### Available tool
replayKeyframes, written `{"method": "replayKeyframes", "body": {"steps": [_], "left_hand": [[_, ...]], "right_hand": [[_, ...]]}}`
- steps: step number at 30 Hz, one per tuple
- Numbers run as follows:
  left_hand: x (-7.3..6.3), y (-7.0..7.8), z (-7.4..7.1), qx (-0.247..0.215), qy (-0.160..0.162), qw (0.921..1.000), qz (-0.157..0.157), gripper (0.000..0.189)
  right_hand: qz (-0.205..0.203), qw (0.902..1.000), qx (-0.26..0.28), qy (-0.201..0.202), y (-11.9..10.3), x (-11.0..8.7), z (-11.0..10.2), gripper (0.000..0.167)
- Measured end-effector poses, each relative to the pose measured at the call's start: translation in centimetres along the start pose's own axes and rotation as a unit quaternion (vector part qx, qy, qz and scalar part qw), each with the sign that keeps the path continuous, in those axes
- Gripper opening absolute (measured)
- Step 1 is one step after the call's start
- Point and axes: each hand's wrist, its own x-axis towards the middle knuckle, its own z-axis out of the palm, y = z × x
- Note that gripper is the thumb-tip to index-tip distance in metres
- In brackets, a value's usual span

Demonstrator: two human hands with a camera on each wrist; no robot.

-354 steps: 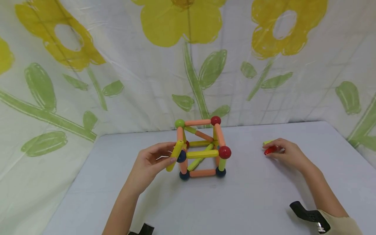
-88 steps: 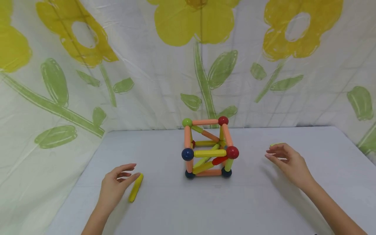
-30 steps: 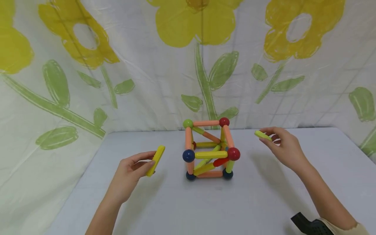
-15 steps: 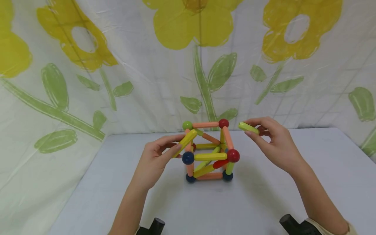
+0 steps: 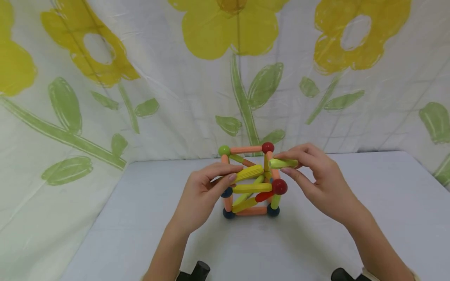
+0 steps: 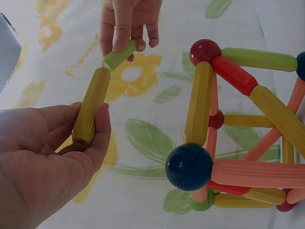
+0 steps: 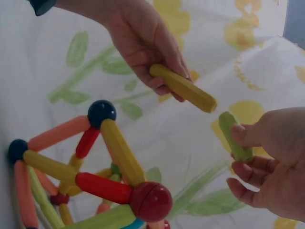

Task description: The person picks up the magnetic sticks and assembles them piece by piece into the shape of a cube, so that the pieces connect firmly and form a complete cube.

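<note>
My left hand [image 5: 200,199] pinches a yellow magnetic building stick [image 5: 249,173] between thumb and fingers. A shorter light green magnetic stick [image 5: 283,163] is pinched by my right hand [image 5: 321,185]. Both sticks are held in the air over a cube frame of magnetic sticks and balls, their ends pointing at each other. In the right wrist view a narrow gap separates the yellow stick [image 7: 186,89] from the green stick [image 7: 236,137]. The frame has a yellow top front bar [image 5: 252,188], a red ball [image 5: 279,186] and a dark blue ball [image 5: 226,191] partly behind my left fingers.
The frame stands on a white-covered table [image 5: 133,218], towards its back edge. Behind hangs a white cloth [image 5: 183,97] printed with yellow flowers and green leaves. Black wrist mounts [image 5: 198,271] show at the bottom of the head view.
The yellow stick, on the table at 2.9 s ago, and the green one are now held up and brought together over the frame. Since the first frame, a red-and-yellow diagonal has joined the front face.
</note>
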Motion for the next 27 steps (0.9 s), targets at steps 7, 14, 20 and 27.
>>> {"method": "replayKeyframes", "body": {"steps": [7,14,20,27], "left_hand": [[-0.3,0.3,-0.2,0.015,0.001,0.9998,0.011,0.023],[-0.1,0.1,0.0,-0.016,0.018,0.9996,0.013,0.022],[0.2,0.0,0.7,-0.119,0.109,0.9862,-0.036,0.031],[0.4,0.0,1.2,-0.266,0.153,0.95,-0.059,0.023]], "right_hand": [[-0.046,0.9988,-0.017,-0.003,-0.4,-0.2,0.0,0.056],[-0.063,0.9979,-0.013,-0.009,-0.7,-0.3,0.1,0.055],[-0.055,0.9983,-0.011,-0.015,-0.9,-0.3,0.5,0.053],[-0.051,0.9981,0.003,-0.035,-1.1,-0.5,1.1,0.05]]}}
